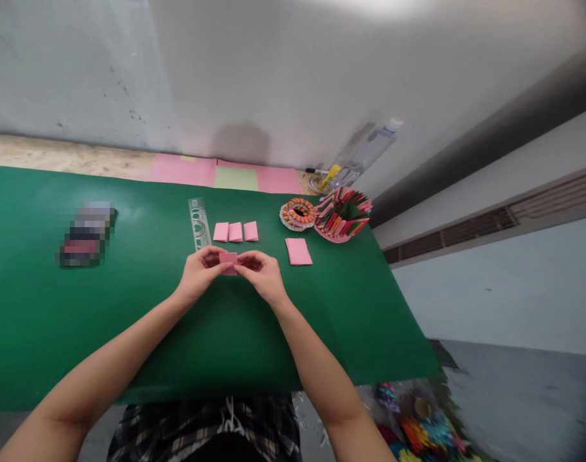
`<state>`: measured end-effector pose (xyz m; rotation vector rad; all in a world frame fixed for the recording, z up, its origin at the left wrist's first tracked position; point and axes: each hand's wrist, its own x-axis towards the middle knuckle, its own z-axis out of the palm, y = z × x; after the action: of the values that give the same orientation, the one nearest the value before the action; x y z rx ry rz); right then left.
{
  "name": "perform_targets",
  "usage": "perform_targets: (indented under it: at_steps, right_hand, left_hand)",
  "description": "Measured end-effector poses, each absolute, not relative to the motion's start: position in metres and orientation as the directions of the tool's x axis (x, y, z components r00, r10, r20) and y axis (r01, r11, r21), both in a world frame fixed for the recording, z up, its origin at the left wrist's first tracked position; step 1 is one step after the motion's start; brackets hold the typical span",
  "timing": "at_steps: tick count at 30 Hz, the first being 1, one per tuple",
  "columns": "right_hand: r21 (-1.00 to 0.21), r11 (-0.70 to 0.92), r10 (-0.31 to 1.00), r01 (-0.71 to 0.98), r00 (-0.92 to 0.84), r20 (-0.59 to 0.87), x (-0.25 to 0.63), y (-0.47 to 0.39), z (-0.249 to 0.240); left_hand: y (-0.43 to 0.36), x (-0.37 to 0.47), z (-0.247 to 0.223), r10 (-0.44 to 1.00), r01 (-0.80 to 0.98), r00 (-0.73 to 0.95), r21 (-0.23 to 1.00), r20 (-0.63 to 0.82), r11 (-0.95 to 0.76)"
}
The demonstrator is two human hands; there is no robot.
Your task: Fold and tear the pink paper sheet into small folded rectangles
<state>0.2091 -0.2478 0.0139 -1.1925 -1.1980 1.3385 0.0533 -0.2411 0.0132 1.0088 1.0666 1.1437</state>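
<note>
Between my two hands is a small pink paper (229, 258), with a fold line across it, held over the green table cover. My left hand (202, 269) pinches its left side, thumb in front. On its right side my right hand (261, 271) grips it the same way, fingers partly hidden behind. Just beyond lie three folded pink paper pieces (236, 232) in a row. A clear plastic ruler (199, 223) lies to their left, its near end close to my left hand. A small stack of pink paper (299, 251) rests right of my right hand.
At the back right stand a ring of folded paper (297, 214), a round paper-piece bundle (343, 217) and a clear bottle (372, 151). A blurred-out phone-like object (87, 234) lies left. Pink sheets (278, 180) line the wall. Colourful paper items (425, 427) sit below the table's right edge.
</note>
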Motion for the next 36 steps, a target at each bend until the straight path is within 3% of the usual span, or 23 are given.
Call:
perform_targets:
  at_steps: [14,36]
  right_hand:
    - [-0.990,-0.106,0.988,-0.088,-0.120,-0.095,0.2108,-0.2473,0.0136]
    - [-0.997,-0.076,0.994,-0.028,-0.076,-0.074,0.2108,-0.2469,0.0158]
  left_hand:
    - [-0.2407,0.0531,0.0149,0.985,-0.188,0.055,0.967,-0.163,0.170]
    - [-0.2403,0.0505,0.0142,0.976,-0.195,0.086,0.958,-0.198,0.211]
